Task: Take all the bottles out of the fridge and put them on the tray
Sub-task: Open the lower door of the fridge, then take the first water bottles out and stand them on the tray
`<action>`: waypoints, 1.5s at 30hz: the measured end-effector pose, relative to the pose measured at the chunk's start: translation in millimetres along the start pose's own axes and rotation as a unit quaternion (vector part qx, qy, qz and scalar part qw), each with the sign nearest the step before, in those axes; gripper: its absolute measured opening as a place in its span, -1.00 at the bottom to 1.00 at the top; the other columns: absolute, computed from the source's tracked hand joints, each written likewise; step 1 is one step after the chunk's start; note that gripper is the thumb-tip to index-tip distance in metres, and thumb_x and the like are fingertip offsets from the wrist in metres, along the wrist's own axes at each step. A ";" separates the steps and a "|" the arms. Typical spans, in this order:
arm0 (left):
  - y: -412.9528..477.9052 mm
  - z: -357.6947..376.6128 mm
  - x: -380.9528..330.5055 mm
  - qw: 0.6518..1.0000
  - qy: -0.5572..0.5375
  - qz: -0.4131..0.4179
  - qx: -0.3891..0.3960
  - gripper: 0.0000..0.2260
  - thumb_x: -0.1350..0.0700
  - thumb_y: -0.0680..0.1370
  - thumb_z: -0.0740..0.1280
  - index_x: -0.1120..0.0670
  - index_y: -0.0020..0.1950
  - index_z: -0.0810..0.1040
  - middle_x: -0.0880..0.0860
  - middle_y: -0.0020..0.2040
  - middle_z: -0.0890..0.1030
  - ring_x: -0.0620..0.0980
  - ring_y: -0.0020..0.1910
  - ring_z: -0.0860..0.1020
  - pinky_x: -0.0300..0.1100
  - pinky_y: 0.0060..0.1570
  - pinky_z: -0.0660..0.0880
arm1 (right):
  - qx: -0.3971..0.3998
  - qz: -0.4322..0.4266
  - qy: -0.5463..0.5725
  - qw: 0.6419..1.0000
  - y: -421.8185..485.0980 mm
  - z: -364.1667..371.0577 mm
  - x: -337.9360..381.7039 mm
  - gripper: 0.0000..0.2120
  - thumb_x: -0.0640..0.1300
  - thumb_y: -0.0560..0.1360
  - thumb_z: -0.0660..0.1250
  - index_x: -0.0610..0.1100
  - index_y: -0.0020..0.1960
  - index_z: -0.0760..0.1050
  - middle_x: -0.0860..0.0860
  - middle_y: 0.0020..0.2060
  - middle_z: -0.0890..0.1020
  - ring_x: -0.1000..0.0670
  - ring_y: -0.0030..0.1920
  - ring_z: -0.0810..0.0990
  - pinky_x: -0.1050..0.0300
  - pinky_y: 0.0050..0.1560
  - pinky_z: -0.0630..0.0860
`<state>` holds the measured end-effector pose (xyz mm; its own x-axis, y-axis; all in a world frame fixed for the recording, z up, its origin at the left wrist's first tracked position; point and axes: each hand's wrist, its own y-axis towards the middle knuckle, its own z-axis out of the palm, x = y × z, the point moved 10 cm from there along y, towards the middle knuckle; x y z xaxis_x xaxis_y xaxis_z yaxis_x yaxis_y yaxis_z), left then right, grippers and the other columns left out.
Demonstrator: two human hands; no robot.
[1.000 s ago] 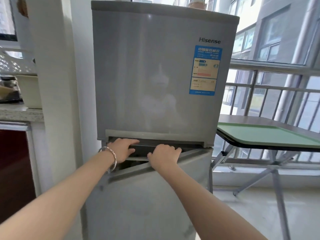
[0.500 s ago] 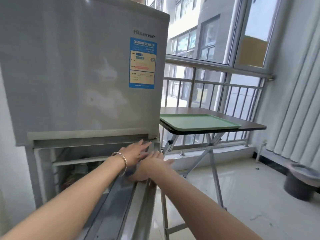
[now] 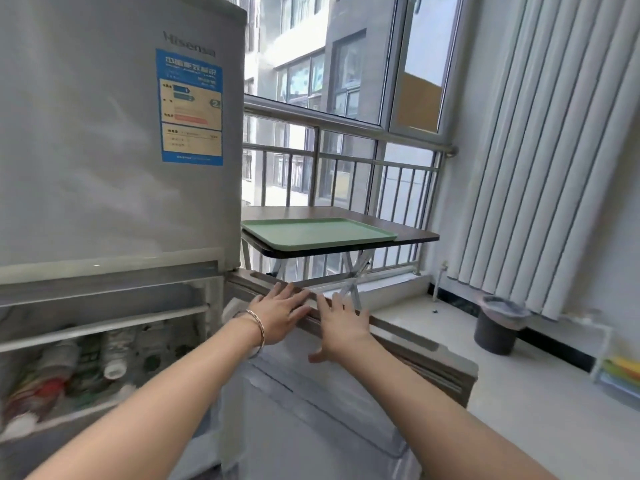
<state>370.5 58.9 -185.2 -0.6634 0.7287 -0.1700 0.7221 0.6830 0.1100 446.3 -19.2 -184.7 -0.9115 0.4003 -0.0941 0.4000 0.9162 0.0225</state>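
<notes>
The grey fridge (image 3: 104,150) fills the left. Its lower door (image 3: 329,393) is swung open to the right. My left hand (image 3: 280,311), with a bracelet at the wrist, lies flat with straight fingers on the door's top edge. My right hand (image 3: 341,325) presses the same edge just to the right, fingers spread. Inside the lower compartment several bottles (image 3: 114,355) lie blurred on a shelf, white caps toward me. A pale green tray (image 3: 317,233) sits bare on the folding table (image 3: 415,235) right of the fridge.
A window with a metal railing (image 3: 346,161) runs behind the table. A white radiator (image 3: 554,168) covers the right wall, with a dark bin (image 3: 495,329) below it and a small rack (image 3: 616,372) at the far right. Pale floor stretches right of the open door.
The lower fridge door has swung from nearly closed to wide open under both hands. My view has turned right, bringing the tray, table and radiator into sight.
</notes>
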 end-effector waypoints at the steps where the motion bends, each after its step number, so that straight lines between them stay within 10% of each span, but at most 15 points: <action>1: 3.4 3.1 -3.4 1.000 -0.004 -0.004 0.000 -0.51 -0.23 0.61 -0.09 -0.24 0.54 -0.04 -0.04 0.60 -0.06 0.01 0.58 -0.12 0.13 0.50 -0.05 | -0.015 -0.004 -0.008 1.000 2.7 0.3 -8.9 0.14 0.28 0.33 0.45 -0.04 0.58 -0.23 -0.13 0.58 -0.03 -0.20 0.56 -0.03 -0.30 0.45 0.06; 16: 17.8 10.0 1.0 0.999 -0.007 0.002 -0.041 -0.43 -0.26 0.59 -0.07 -0.19 0.55 -0.18 -0.04 0.59 -0.16 0.00 0.58 -0.15 0.15 0.52 -0.06 | -0.030 -0.005 0.015 0.999 32.0 5.1 -29.2 0.16 0.46 0.32 0.30 0.02 0.57 -0.33 -0.13 0.58 -0.23 -0.17 0.57 -0.27 -0.38 0.47 -0.21; 24: -13.2 -23.5 108.1 0.992 0.005 -0.070 -0.102 -0.49 -0.14 0.56 0.06 -0.02 0.48 0.19 0.04 0.48 0.29 0.06 0.47 0.29 0.13 0.33 0.34 | -0.207 -0.189 0.141 0.950 24.5 -35.7 137.0 -0.29 -0.14 0.40 0.32 -0.11 0.51 0.19 -0.13 0.44 0.33 -0.16 0.46 0.26 -0.05 0.44 0.19; 31: -66.2 -2.6 215.3 0.987 0.000 -0.155 -0.052 -0.62 -0.12 0.56 0.08 0.05 0.25 0.43 0.13 0.26 0.54 0.18 0.22 0.51 0.00 0.12 0.46 | -0.087 -0.221 0.220 0.946 53.9 17.6 249.0 -0.35 -0.20 0.42 0.29 -0.17 0.49 0.20 -0.19 0.36 0.40 -0.26 0.33 0.38 -0.07 0.29 0.36; 45: -45.9 114.5 331.2 0.972 -0.044 -0.226 0.041 -0.48 -0.14 0.60 0.06 -0.04 0.54 0.09 0.09 0.52 0.24 0.16 0.50 0.22 0.17 0.35 0.33 | 0.126 -0.157 0.126 0.971 166.4 182.8 320.6 -0.23 -0.08 0.54 0.30 -0.01 0.59 -0.09 -0.23 0.52 0.13 -0.22 0.49 0.19 -0.07 0.42 0.22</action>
<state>140.1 263.2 -358.6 -0.8999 0.3449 -0.2668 0.3761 0.9236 -0.0744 238.0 258.5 -393.1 -0.9738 0.1223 0.1915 0.0798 0.9731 -0.2159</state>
